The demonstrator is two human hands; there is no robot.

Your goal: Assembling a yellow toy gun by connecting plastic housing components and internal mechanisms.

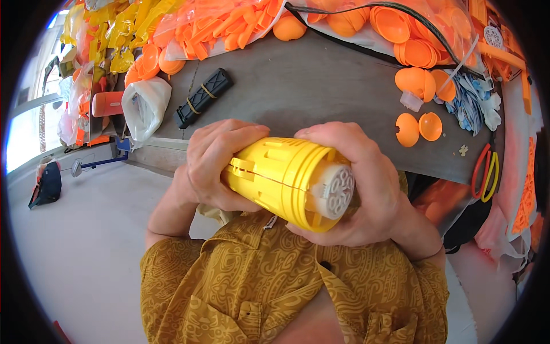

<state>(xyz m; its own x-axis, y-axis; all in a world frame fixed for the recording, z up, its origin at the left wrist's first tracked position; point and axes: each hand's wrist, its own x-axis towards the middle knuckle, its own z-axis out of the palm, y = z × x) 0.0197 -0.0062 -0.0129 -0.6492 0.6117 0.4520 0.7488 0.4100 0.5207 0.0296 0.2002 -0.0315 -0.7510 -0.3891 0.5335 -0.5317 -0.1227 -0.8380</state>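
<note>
A yellow plastic cylindrical housing (266, 182) is held in front of my chest, lying tilted with its wider end toward the right. A seam runs along its side, and slots are cut into its wall. From the wide end shows a whitish round insert (337, 192) with several holes in its face. My left hand (220, 163) is closed round the narrower left end, thumb on top. My right hand (372, 180) wraps the wide end, its thumb above and fingers beneath. Part of the housing is hidden by both hands.
Beyond my hands is a grey table (298, 80). On it lie a black ribbed piece (204, 97) with bands, a white bag (146, 106), orange half shells (415, 84) and blue-white gloves (470, 106). Bags of orange parts (223, 26) line the back. Red and yellow loops (487, 172) hang right.
</note>
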